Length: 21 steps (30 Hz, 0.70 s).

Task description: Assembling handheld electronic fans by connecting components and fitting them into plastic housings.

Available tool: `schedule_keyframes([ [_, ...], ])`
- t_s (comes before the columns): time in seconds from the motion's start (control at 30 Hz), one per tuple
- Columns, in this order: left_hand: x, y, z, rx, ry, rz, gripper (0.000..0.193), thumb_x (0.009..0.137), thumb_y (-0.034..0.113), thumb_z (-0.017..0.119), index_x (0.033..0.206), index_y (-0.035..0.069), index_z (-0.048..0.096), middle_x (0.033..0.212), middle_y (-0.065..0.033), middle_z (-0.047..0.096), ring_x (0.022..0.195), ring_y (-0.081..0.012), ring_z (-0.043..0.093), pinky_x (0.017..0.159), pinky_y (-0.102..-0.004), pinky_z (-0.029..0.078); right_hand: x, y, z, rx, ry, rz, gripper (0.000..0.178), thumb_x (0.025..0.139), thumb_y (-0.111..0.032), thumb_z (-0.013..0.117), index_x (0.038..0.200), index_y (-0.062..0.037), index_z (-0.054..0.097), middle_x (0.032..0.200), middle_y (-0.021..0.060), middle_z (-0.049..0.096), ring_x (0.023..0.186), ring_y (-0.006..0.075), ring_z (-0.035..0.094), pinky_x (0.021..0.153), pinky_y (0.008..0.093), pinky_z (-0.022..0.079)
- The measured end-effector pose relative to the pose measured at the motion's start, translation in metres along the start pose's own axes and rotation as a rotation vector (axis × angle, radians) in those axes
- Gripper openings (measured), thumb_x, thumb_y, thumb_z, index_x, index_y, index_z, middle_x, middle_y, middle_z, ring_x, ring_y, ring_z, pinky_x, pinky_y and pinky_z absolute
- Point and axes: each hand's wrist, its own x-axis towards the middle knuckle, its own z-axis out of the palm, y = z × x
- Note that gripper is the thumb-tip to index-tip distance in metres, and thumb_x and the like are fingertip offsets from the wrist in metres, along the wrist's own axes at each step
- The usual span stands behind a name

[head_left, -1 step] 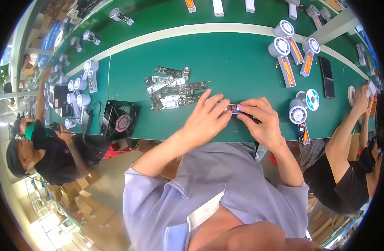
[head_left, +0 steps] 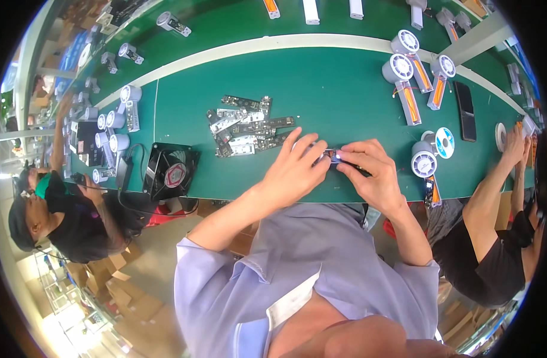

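Note:
In front of my body, both hands meet over a small circuit board [head_left: 332, 156] with a bright spot on it. My left hand [head_left: 297, 164] is closed over its left end, fingers bent and covering most of it. With thumb and fingertips, my right hand [head_left: 372, 170] pinches the right end. A loose pile of similar circuit boards [head_left: 243, 126], some dark and some with pale faces, lies just beyond my left hand. To the right of my right hand, a grey handheld fan [head_left: 424, 164] lies with its handle open and a board at its lower end.
A black square fan [head_left: 171, 172] with a cable stands at left, beside several grey handheld fans [head_left: 118, 142]. More fans with orange strips [head_left: 407, 101], a phone [head_left: 465, 110] and a blue-and-white disc [head_left: 445, 142] lie at right. Co-workers sit on both sides. A pale rail [head_left: 285, 42] crosses behind.

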Motion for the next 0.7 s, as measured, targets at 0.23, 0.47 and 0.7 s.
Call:
schedule_keyframes([
  [0.23, 0.001, -0.009, -0.001, -0.384, 0.053, -0.086, 0.037, 0.092, 0.009, 0.080, 0.123, 0.003, 0.063, 0.129, -0.0155, 0.068, 0.127, -0.0374, 0.062, 0.115, -0.0560, 0.044, 0.008, 0.008, -0.002, 0.026, -0.097, -0.106, 0.025, 0.081, -0.004, 0.085, 0.106, -0.0040, 0.081, 0.108, 0.0075, 0.074, 0.101, 0.0288, 0.066, 0.089, 0.0387, 0.055],
  [0.47, 0.004, -0.004, -0.006, -0.320, 0.007, -0.082, 0.028, 0.094, 0.006, 0.074, 0.121, 0.002, 0.065, 0.125, -0.0146, 0.065, 0.125, -0.0368, 0.059, 0.107, -0.0482, 0.046, 0.005, 0.011, -0.003, -0.052, -0.142, -0.242, 0.030, 0.085, -0.002, 0.081, 0.115, -0.0048, 0.078, 0.117, 0.0137, 0.073, 0.109, 0.0353, 0.068, 0.095, 0.0439, 0.055],
  [0.7, -0.001, -0.011, -0.005, -0.328, -0.017, -0.101, 0.033, 0.092, 0.010, 0.075, 0.123, 0.005, 0.064, 0.128, -0.0128, 0.064, 0.131, -0.0347, 0.055, 0.110, -0.0487, 0.043, -0.001, 0.002, -0.001, 0.004, -0.124, 0.039, 0.034, 0.090, -0.009, 0.081, 0.121, 0.0014, 0.071, 0.122, 0.0244, 0.073, 0.106, 0.0419, 0.072, 0.089, 0.0458, 0.059],
])
